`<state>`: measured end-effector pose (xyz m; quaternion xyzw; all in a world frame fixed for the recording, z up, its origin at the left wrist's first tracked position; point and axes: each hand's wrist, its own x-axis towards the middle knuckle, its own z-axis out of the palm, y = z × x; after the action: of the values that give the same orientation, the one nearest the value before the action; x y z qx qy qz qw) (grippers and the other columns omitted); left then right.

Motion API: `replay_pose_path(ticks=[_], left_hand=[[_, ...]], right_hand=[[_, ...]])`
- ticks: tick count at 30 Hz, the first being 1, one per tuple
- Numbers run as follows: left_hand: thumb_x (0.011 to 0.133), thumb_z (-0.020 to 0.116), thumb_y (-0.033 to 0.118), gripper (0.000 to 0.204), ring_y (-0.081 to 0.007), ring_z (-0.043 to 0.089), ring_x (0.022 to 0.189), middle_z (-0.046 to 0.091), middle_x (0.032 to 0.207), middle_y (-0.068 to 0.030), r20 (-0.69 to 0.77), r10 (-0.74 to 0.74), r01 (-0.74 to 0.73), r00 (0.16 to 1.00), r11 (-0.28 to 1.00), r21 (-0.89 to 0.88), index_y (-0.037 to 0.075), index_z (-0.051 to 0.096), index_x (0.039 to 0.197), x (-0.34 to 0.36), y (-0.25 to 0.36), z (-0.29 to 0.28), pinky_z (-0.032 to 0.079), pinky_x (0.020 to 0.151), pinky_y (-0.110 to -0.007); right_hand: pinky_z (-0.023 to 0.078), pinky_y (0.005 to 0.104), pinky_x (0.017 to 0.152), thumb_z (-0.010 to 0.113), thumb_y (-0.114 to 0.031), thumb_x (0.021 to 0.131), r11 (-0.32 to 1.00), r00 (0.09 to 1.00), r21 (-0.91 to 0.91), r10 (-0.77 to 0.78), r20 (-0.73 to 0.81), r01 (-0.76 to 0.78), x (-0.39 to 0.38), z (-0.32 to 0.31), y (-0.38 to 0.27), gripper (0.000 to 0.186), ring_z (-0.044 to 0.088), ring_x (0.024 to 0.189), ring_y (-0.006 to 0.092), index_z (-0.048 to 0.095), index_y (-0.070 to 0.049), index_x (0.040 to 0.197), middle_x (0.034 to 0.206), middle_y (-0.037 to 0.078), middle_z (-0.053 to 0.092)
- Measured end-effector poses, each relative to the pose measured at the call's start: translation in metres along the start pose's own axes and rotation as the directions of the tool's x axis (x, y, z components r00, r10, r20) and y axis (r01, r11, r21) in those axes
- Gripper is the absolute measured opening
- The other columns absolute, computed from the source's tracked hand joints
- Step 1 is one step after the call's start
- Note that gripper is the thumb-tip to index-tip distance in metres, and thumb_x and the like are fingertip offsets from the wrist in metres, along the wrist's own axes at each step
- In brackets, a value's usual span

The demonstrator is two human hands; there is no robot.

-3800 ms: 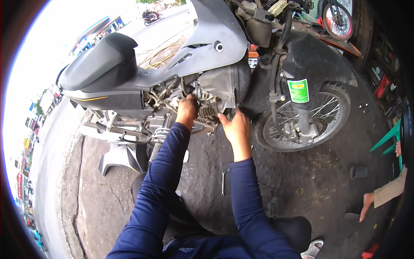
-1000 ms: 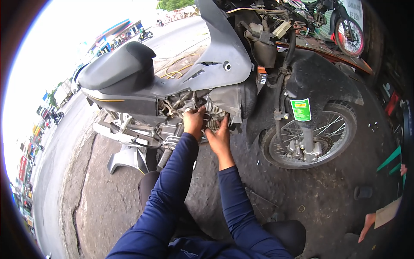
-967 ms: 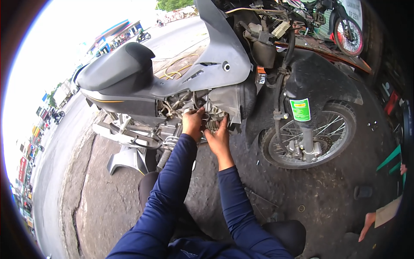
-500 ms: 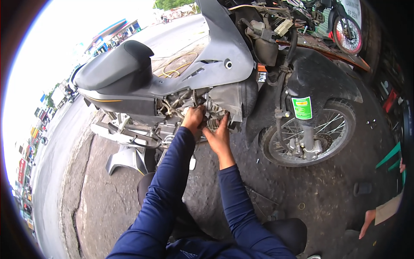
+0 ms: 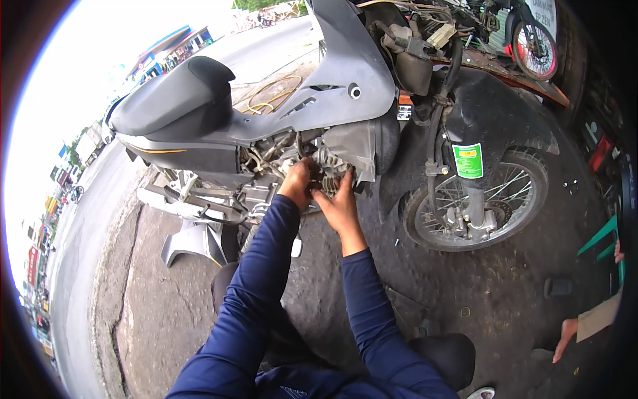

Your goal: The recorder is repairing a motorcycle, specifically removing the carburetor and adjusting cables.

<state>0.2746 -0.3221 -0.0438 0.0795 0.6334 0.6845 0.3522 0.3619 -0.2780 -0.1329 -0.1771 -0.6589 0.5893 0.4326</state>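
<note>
A grey motorbike (image 5: 332,80) stands side-on, its engine area (image 5: 259,159) exposed below the body panel. My left hand (image 5: 296,178) has its fingers curled on parts at the middle of the engine area; what exactly they grip is hidden. Just to its right, my right hand (image 5: 337,203) reaches into the same spot, index finger stretched up along a ribbed part (image 5: 330,187) and thumb bent toward my left hand, closed on something I cannot make out. A black cover (image 5: 350,146) is above the fingers, and the front wheel (image 5: 512,199) is to the right.
A loose grey panel (image 5: 189,246) lies on the pavement (image 5: 159,306). A yellow hose (image 5: 276,93) is behind the bike. Another person's bare foot (image 5: 563,339) and a green plastic stool (image 5: 601,239) are at the right. A second motorbike (image 5: 528,43) stands behind, and a road with vehicles is at the left.
My right hand has moved left, close to my left hand, since the earliest frame. Over the last second both hands stay on the engine parts, shifting only slightly.
</note>
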Motion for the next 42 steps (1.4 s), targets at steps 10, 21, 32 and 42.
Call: replay_pose_path(ticks=[10, 21, 32, 42], left_hand=[[0.091, 0.051, 0.023, 0.02, -0.0158, 0.044, 0.049, 0.049, 0.063, -0.0031, 0.0, -0.01, 0.01, 1.0, 0.986, 0.165, 0.009, 0.051, 0.076, 0.02, 0.003, -0.016, 0.037, 0.044, -0.03], [0.091, 0.05, 0.029, 0.026, -0.0137, 0.04, 0.045, 0.045, 0.06, -0.0007, 0.303, -0.075, 0.109, 0.95, 0.989, -0.095, 0.012, 0.048, 0.071, 0.047, 0.001, -0.043, 0.032, 0.041, -0.03], [0.091, 0.047, 0.023, 0.024, -0.0133, 0.035, 0.049, 0.036, 0.061, 0.0007, 0.03, -0.143, 0.132, 0.989, 0.961, 0.243, 0.013, 0.04, 0.07, 0.009, 0.015, -0.015, 0.028, 0.043, -0.029], [0.091, 0.044, 0.025, 0.028, -0.0108, 0.029, 0.045, 0.034, 0.058, 0.0022, 0.267, 0.014, -0.083, 0.964, 0.965, 0.248, 0.016, 0.035, 0.066, 0.044, 0.0, -0.044, 0.023, 0.039, -0.027]], right_hand=[[0.036, 0.0388, 0.104, 0.075, -0.026, 0.073, 0.994, 1.0, 0.109, -0.019, 0.017, 0.017, 0.0, 0.001, -0.012, 0.104, 0.044, 0.125, 0.0417, 0.009, 0.018, 0.139, 0.132, 0.037, 0.041], [0.037, 0.0383, 0.103, 0.076, -0.027, 0.072, 0.998, 1.0, 0.054, -0.019, -0.001, 0.019, 0.002, 0.01, -0.005, 0.104, 0.046, 0.124, 0.0406, 0.01, 0.017, 0.139, 0.131, 0.036, 0.043], [0.04, 0.0354, 0.101, 0.074, -0.012, 0.076, 0.997, 0.999, 0.056, -0.045, 0.027, 0.043, 0.005, 0.007, 0.014, 0.103, 0.041, 0.129, 0.0298, -0.001, 0.008, 0.144, 0.138, 0.027, 0.038], [0.036, 0.0375, 0.104, 0.078, -0.023, 0.073, 0.995, 0.998, 0.073, -0.063, 0.006, 0.062, 0.004, 0.009, 0.014, 0.108, 0.043, 0.127, 0.037, 0.003, 0.012, 0.143, 0.139, 0.033, 0.036]])
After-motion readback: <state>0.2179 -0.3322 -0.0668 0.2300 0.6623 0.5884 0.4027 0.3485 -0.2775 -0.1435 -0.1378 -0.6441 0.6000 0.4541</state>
